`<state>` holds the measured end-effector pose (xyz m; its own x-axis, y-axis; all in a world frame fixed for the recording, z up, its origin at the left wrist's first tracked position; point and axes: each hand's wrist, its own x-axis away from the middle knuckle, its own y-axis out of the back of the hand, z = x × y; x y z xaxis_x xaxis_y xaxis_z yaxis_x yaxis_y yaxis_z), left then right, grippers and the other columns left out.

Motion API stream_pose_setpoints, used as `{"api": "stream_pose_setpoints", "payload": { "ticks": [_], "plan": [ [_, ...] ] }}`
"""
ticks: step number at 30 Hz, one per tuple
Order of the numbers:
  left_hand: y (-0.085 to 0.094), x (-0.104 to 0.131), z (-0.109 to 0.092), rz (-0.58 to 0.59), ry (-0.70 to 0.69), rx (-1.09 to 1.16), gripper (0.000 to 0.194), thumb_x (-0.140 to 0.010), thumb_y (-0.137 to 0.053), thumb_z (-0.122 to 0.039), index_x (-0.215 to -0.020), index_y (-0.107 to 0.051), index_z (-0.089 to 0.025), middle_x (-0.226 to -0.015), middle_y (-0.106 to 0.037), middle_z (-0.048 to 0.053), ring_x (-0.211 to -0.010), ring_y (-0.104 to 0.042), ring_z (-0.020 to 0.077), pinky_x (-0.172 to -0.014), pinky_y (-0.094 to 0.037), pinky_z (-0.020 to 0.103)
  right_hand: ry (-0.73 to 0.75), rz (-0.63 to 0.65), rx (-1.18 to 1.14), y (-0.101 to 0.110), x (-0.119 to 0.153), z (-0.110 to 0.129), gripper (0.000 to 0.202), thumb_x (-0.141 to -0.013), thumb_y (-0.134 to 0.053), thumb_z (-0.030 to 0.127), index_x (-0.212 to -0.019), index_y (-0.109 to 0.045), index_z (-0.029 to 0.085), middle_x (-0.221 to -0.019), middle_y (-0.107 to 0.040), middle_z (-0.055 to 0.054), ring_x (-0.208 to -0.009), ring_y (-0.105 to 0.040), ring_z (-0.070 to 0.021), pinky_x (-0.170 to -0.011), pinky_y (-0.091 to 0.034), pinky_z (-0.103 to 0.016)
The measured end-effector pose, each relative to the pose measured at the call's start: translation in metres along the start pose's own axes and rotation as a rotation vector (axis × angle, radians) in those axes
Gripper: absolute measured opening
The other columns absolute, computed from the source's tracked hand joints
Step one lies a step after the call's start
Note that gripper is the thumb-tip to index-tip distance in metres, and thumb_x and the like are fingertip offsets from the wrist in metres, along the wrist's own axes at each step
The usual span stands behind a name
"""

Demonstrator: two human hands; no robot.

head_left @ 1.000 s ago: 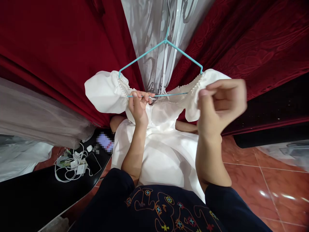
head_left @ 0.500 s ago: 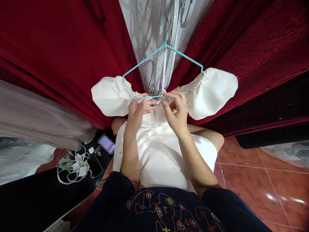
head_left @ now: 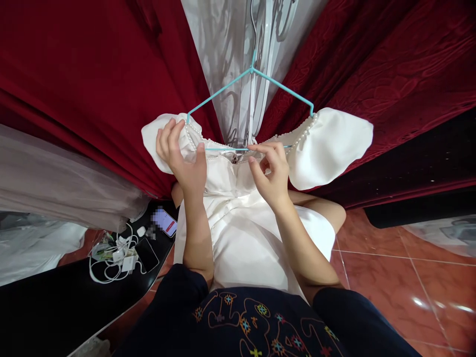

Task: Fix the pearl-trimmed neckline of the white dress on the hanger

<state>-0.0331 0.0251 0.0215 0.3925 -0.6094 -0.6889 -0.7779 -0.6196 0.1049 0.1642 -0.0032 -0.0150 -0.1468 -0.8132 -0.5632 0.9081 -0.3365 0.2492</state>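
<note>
A white dress with puffed sleeves and a pearl-trimmed neckline hangs on a light-blue hanger, its skirt spread over my lap. My left hand lies against the left puffed sleeve, fingers spread and thumb apart near the pearl edging. At the neckline, my right hand has its index fingertip at the hanger's lower bar and its thumb just below, with a gap between them. The right puffed sleeve hangs free beside it.
A black bench at left holds a lit phone, a dark phone and tangled white cables. Red draped fabric hangs on both sides. Reddish floor tiles show at right.
My left hand has moved left and up from the neckline to the left sleeve. The right hand keeps nearly the same place and shape. The hanger and dress have shifted slightly.
</note>
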Motion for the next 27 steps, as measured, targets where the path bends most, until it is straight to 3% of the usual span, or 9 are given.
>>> {"api": "stream_pose_setpoints", "payload": {
  "ticks": [2, 5, 10, 13, 16, 20, 22, 27],
  "plan": [
    [-0.009, -0.004, 0.016, -0.008, 0.002, 0.004, 0.04, -0.089, -0.075, -0.022, -0.128, -0.071, -0.025, -0.151, -0.068, 0.007, -0.159, -0.046, 0.0275, -0.142, -0.02, 0.051, 0.004, 0.016, 0.009, 0.002, -0.002, -0.001, 0.027, -0.102, -0.06, 0.045, -0.12, -0.074, 0.03, -0.108, -0.065, -0.006, -0.068, -0.052, -0.0107, -0.058, -0.051, -0.032],
    [-0.018, -0.01, 0.029, -0.055, 0.002, 0.026, 0.032, -0.095, -0.061, -0.018, -0.125, -0.072, -0.022, -0.143, -0.073, 0.008, -0.151, -0.054, 0.0248, -0.137, -0.031, 0.045, 0.024, 0.024, 0.028, 0.007, -0.006, -0.005, 0.029, -0.103, -0.06, 0.046, -0.119, -0.074, 0.028, -0.104, -0.063, -0.006, -0.075, -0.056, -0.0125, -0.06, -0.052, -0.031],
    [-0.014, -0.035, 0.04, -0.082, 0.045, 0.029, 0.029, -0.097, -0.046, -0.008, -0.107, -0.073, -0.016, -0.111, -0.076, 0.005, -0.116, -0.071, 0.019, -0.112, -0.052, 0.033, 0.086, 0.001, 0.039, 0.018, -0.008, -0.01, 0.027, -0.103, -0.064, 0.045, -0.117, -0.077, 0.026, -0.1, -0.062, -0.005, -0.072, -0.053, -0.0104, -0.058, -0.048, -0.029],
    [-0.001, -0.046, 0.049, -0.245, 0.093, 0.027, 0.033, -0.092, -0.041, 0.0, -0.098, -0.07, -0.014, -0.099, -0.073, 0.004, -0.099, -0.069, 0.0154, -0.097, -0.054, 0.027, 0.089, -0.038, 0.046, 0.022, -0.01, -0.008, 0.023, -0.103, -0.065, 0.043, -0.109, -0.079, 0.025, -0.093, -0.062, -0.003, -0.064, -0.046, -0.0079, -0.055, -0.043, -0.028],
    [0.015, -0.039, 0.058, -0.452, 0.2, 0.074, 0.032, -0.086, -0.042, 0.005, -0.089, -0.066, -0.015, -0.089, -0.066, 0.001, -0.087, -0.063, 0.0124, -0.089, -0.052, 0.024, 0.06, -0.042, 0.038, 0.02, -0.014, -0.005, 0.023, -0.102, -0.068, 0.044, -0.101, -0.081, 0.025, -0.087, -0.06, -0.002, -0.064, -0.044, -0.0082, -0.056, -0.041, -0.028],
    [0.027, -0.016, 0.075, -0.382, 0.302, 0.252, 0.01, -0.094, -0.059, -0.014, -0.101, -0.065, -0.018, -0.096, -0.068, 0.0, -0.09, -0.067, 0.0123, -0.09, -0.055, 0.025, 0.041, -0.045, 0.02, 0.015, -0.017, -0.005, 0.026, -0.102, -0.068, 0.047, -0.1, -0.081, 0.024, -0.085, -0.059, -0.001, -0.065, -0.044, -0.0088, -0.059, -0.042, -0.028],
    [0.029, -0.009, 0.089, -0.362, 0.309, 0.305, 0.016, -0.094, -0.065, -0.027, -0.107, -0.064, -0.019, -0.103, -0.07, 0.002, -0.095, -0.07, 0.0146, -0.093, -0.056, 0.028, 0.035, -0.053, 0.012, 0.015, -0.015, -0.005, 0.026, -0.101, -0.069, 0.047, -0.101, -0.081, 0.024, -0.086, -0.059, -0.001, -0.065, -0.044, -0.0085, -0.059, -0.041, -0.028],
    [0.035, -0.004, 0.122, -0.486, 0.33, 0.335, 0.034, -0.088, -0.07, -0.042, -0.112, -0.063, -0.019, -0.11, -0.072, 0.007, -0.103, -0.072, 0.0196, -0.099, -0.058, 0.035, 0.002, -0.014, -0.03, 0.014, -0.011, 0.001, 0.029, -0.1, -0.07, 0.05, -0.099, -0.08, 0.024, -0.084, -0.059, -0.001, -0.063, -0.042, -0.0084, -0.057, -0.037, -0.027]
  ]
}}
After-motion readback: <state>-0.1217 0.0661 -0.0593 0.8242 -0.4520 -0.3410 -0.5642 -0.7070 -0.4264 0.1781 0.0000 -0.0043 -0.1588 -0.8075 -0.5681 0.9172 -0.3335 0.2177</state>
